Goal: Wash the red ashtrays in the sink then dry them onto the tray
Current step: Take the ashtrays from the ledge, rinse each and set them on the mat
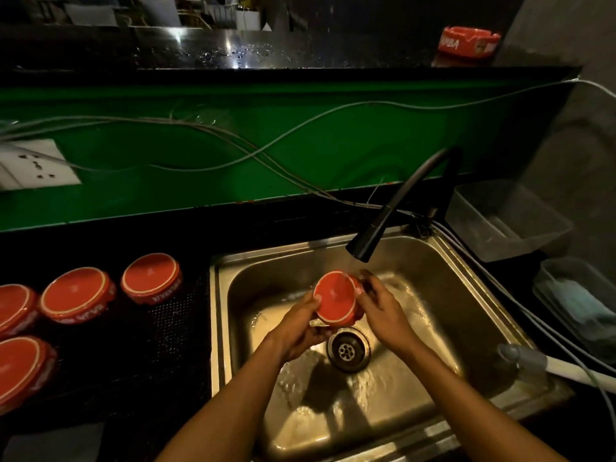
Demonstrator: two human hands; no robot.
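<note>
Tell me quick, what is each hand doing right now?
Left hand: closed on the red ashtray, gripping its left and lower edge under the tap.
Right hand: closed on the same ashtray, fingers on its right edge.

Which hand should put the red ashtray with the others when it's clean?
Probably the left hand. It already grips the ashtray on the side nearer the washed ashtrays lying upside down left of the sink. The right hand would have to cross over.

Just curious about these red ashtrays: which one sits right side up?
The ashtray on the high back counter, far right. Its notched rim faces up; the four on the left mat and the one held show their flat bases.
</note>
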